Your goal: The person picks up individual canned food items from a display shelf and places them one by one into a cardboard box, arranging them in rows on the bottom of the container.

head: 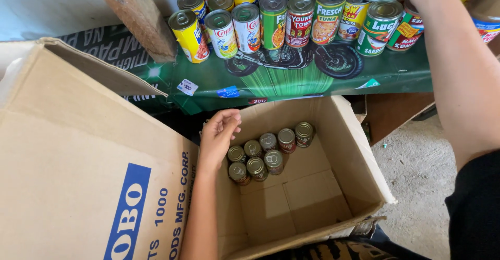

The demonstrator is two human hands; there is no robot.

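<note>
Ringing round steel cans [263, 156], creased cardboard box [333, 187].

Left hand [219, 134]: held low, palm down, fingers loosely curled, nothing gripped.
Left forearm: extended up from the bottom edge, bare.
Right arm: raised and stretched forward, bare.
Right hand: cut off by the top edge.

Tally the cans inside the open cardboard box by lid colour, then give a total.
Cans in the cardboard box, beside the left hand:
Gold-lidded cans: 5
Silver-lidded cans: 3
Total: 8
</note>
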